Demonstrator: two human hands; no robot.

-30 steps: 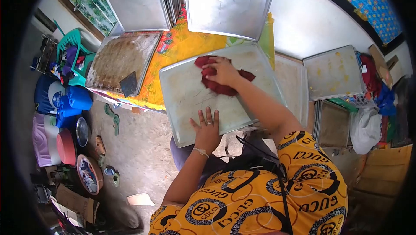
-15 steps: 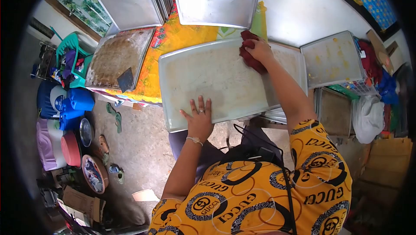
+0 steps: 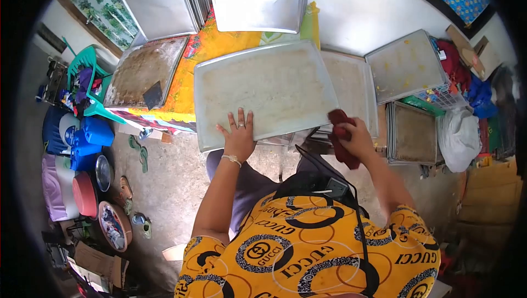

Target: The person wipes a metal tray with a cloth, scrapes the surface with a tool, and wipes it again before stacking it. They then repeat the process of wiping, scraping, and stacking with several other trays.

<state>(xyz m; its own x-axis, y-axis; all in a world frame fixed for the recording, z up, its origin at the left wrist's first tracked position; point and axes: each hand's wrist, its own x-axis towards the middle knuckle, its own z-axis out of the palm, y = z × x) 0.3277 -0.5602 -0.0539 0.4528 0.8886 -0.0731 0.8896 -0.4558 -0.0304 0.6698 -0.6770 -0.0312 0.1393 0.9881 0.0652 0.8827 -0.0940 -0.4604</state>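
Observation:
A large metal baking tray (image 3: pixel 274 89) lies in front of me, partly over the edge of the table. My left hand (image 3: pixel 239 133) rests flat on its near left part with the fingers spread. In my right hand (image 3: pixel 357 140) is a bunched dark red cloth (image 3: pixel 341 138), held at the tray's near right corner. Another tray (image 3: pixel 351 86) lies just right of this one, partly beneath it.
A browned tray (image 3: pixel 144 73) with a dark scraper-like plate (image 3: pixel 153 96) sits at the left of the yellow tablecloth (image 3: pixel 228 45). Upright trays (image 3: pixel 258 1) stand at the back. More trays (image 3: pixel 407 67) are on the right. Blue jugs (image 3: pixel 90 138) and basins (image 3: pixel 112 226) stand on the floor at left.
My right hand has brought the red cloth from the tray's far right corner down to its near right corner. My left hand stays flat on the tray. The view has shifted slightly.

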